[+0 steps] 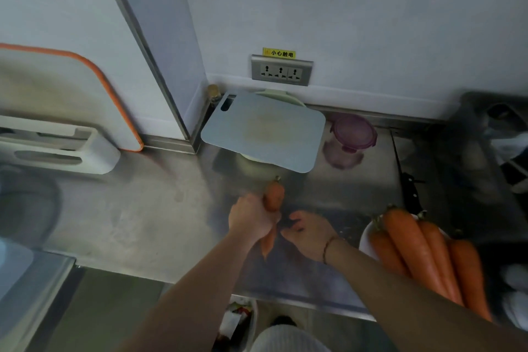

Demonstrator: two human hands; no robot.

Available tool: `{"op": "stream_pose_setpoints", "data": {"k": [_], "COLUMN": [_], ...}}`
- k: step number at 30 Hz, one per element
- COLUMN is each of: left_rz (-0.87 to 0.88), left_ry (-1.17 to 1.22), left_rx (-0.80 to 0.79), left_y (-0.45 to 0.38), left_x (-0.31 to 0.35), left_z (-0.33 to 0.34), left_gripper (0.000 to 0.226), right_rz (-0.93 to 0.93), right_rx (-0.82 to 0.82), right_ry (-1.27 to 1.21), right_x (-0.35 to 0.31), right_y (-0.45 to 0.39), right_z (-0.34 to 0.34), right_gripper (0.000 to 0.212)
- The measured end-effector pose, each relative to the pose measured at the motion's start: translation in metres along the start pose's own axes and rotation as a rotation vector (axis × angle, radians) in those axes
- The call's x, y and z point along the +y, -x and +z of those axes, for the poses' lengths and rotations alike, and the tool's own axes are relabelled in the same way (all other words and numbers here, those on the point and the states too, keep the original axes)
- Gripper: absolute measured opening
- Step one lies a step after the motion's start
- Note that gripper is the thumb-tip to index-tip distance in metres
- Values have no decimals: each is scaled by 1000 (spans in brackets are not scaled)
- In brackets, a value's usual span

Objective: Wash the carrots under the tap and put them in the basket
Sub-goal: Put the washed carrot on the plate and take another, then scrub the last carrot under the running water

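Note:
My left hand [250, 217] grips an orange carrot [273, 196] around its middle, above the steel counter [148, 217]. The carrot's stem end points away from me and its tip points back toward me. Just to the right, my right hand [310, 233] hovers with fingers loosely curled, holding nothing and close to the carrot's lower part. Several more carrots [420, 251] lie piled on a white plate [365, 240] at the counter's right front. No tap or basket is plainly visible.
A grey cutting board [265, 134] rests on a bowl at the back wall, below a socket strip [281, 70]. A purple-lidded container [354, 131] stands to its right. A black-handled knife [411, 194] lies near the plate. A dark sink area [485, 151] is at right.

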State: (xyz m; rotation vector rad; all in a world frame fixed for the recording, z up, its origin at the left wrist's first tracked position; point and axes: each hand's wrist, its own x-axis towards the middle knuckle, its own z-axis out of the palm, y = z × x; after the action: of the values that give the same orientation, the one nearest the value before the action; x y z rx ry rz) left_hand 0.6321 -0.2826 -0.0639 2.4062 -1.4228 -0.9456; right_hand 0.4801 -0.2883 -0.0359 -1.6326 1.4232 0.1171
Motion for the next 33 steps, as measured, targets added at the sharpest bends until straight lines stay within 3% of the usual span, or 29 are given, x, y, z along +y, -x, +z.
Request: {"op": "stream_pose_setpoints", "data": {"k": [2,5,7,11,16,20,24,33], "left_rz": [-35,-86,-129,-100,-3,44,161,322], "left_ry": [180,530,738,927,1151,1205,1111,847], "left_rx": [-58,-92,-112,-153,-232,-403,-563,-841], "left_y": [4,10,17,27,37,59,97,256], "left_x": [0,7,15,25,52,94,134,217], "left_z": [1,2,1,-3,-9,-2,26,158], "left_gripper": [30,26,25,29,20,20,17,15], "right_rz": [-11,-21,-26,0,-53,-100,-78,52], "right_rx": [-8,-21,37,91,130,229,325,582], "right_ry": [21,94,70,-252,-381,-501,-624,-805], "right_x": [-3,-3,-2,7,35,70,120,254], "right_y": [1,2,4,24,68,118,176,358], "right_z": [4,9,6,-6,-28,-38,-35,4], "right_gripper": [33,44,36,10,12,9,16,20]}}
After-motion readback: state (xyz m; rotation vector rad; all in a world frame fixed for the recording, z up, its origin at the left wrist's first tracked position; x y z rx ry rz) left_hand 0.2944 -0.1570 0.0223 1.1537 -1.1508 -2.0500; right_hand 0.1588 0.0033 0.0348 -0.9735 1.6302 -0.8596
